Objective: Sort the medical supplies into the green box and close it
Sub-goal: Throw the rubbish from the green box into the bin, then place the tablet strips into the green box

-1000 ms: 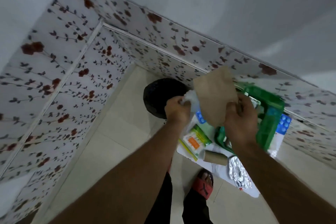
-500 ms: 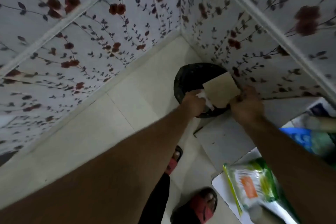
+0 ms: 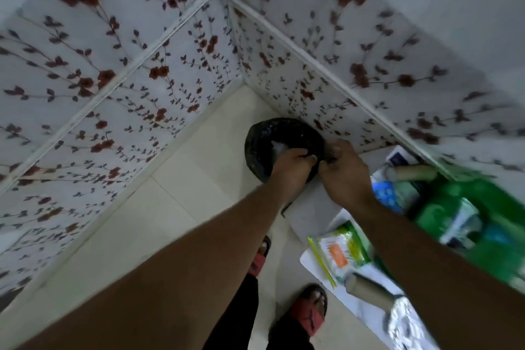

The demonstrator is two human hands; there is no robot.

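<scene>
**Both hands at the black bin in the corner**

The person is standing over a black-lined bin [image 3: 272, 136] that is sitting on the floor where the two flowered walls [image 3: 142, 65] are meeting. Both hands are reaching over the near rim of the bin. The left hand [image 3: 292, 163] is curling its fingers inward just above the bin's opening, and the right hand [image 3: 342, 170] is sitting just beside it, on the side away from the corner, with its fingertips bunched together and almost touching the left. Whether either hand is pinching anything I cannot tell; the frame is blurred there. Something pale [image 3: 277, 146] is showing inside the bin, just beyond the left hand's knuckles, possibly a scrap of wrapping.

The green box [image 3: 471, 219] is lying on a white table [image 3: 318, 210] to the right of the bin, well apart from the hands, and its lid is standing open. A blue blister strip [image 3: 385, 196] is resting between the box and the bin. Nearer the person than the box, a green and orange packet [image 3: 341, 250] is lying flat, with a cardboard roll [image 3: 369, 291] and a crumpled foil piece [image 3: 406, 318] nearer still. Another roll [image 3: 409, 173] is lying against the wall beyond the box.

Below the bin, two feet in red sandals [image 3: 308, 312] are standing on the tiled floor [image 3: 170, 221].
</scene>
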